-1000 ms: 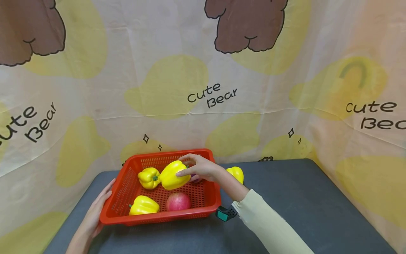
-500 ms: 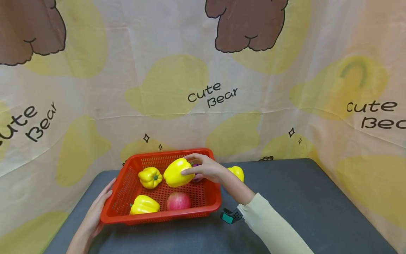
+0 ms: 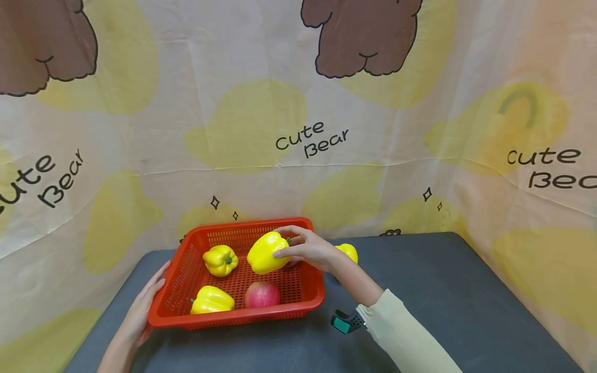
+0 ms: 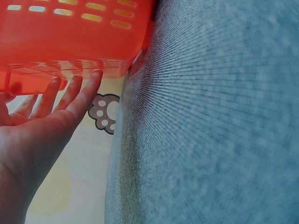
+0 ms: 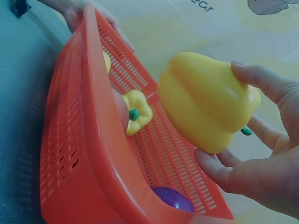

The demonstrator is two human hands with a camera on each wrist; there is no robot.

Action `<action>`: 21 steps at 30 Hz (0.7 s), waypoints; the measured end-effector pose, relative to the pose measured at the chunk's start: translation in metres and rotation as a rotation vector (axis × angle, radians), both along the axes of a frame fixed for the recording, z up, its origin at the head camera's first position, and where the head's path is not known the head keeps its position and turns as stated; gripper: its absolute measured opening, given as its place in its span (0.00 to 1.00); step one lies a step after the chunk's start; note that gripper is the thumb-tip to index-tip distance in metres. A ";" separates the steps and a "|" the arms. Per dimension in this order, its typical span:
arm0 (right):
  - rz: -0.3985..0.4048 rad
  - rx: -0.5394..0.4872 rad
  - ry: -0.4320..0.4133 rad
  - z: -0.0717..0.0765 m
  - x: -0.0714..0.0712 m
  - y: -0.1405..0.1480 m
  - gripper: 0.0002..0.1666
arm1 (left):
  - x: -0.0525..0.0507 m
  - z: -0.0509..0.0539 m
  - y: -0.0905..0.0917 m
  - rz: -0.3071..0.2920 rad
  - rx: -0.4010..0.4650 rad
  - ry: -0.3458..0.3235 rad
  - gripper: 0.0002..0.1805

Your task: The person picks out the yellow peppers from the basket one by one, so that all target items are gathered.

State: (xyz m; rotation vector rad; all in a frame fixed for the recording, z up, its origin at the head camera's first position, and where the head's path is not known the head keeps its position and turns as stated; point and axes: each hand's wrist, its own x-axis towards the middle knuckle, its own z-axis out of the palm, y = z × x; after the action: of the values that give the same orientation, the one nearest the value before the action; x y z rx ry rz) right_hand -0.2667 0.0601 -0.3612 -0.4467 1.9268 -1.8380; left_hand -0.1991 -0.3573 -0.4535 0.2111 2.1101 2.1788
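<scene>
In the head view, a yellow bell pepper (image 3: 266, 254) is held up over the red basket (image 3: 233, 314), pinched between the thumb and fingers of my right hand (image 3: 312, 249). Its green stem (image 5: 246, 131) points toward the palm in the right wrist view. My left hand (image 3: 141, 311) touches the basket's left outer wall, its fingers fairly straight in the left wrist view. Inside the basket lie a yellow bell pepper (image 3: 220, 260) at the back, another yellow pepper (image 3: 212, 300) at the front and a pinkish-red apple (image 3: 263, 295).
A smooth purple thing (image 5: 174, 199) lies in the basket, mostly hidden by my right hand in the head view. Right of the basket, another yellow pepper (image 3: 347, 252) sits on the dark grey table (image 3: 443, 300), partly behind my forearm. A printed cloth (image 3: 252, 129) hangs behind.
My right hand has moved slightly right and up with the yellow bell pepper, away from the pepper at the back of the basket. The left hand and basket stay put.
</scene>
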 end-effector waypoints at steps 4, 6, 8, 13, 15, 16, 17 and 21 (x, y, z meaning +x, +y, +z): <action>-0.008 -0.015 -0.011 0.001 0.002 0.004 0.36 | 0.000 0.000 0.000 -0.002 0.001 -0.002 0.36; -0.016 -0.015 -0.014 0.001 0.003 0.006 0.37 | 0.000 -0.001 0.000 -0.002 0.001 -0.003 0.36; -0.023 -0.010 -0.015 0.001 0.005 0.009 0.37 | 0.000 -0.001 0.000 -0.001 0.002 -0.004 0.36; -0.032 -0.016 -0.017 0.002 0.008 0.014 0.38 | 0.000 0.000 0.000 0.002 0.000 -0.008 0.36; -0.031 -0.024 -0.013 0.002 0.009 0.016 0.38 | 0.000 0.000 0.000 0.005 -0.005 -0.011 0.36; -0.029 -0.028 -0.011 0.002 0.009 0.017 0.38 | 0.000 0.000 0.000 0.008 -0.006 -0.012 0.36; -0.027 -0.032 -0.008 0.001 0.009 0.018 0.39 | 0.000 0.000 0.000 0.009 -0.007 -0.012 0.36; -0.037 -0.044 0.001 0.000 0.010 0.022 0.39 | 0.000 0.000 0.000 0.010 -0.005 -0.014 0.36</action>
State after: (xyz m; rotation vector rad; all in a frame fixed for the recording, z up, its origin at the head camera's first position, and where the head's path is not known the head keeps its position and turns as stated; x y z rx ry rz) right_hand -0.2564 0.0819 -0.3607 -0.4287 1.9116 -1.9070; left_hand -0.1990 -0.3576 -0.4540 0.1843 2.1134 2.1739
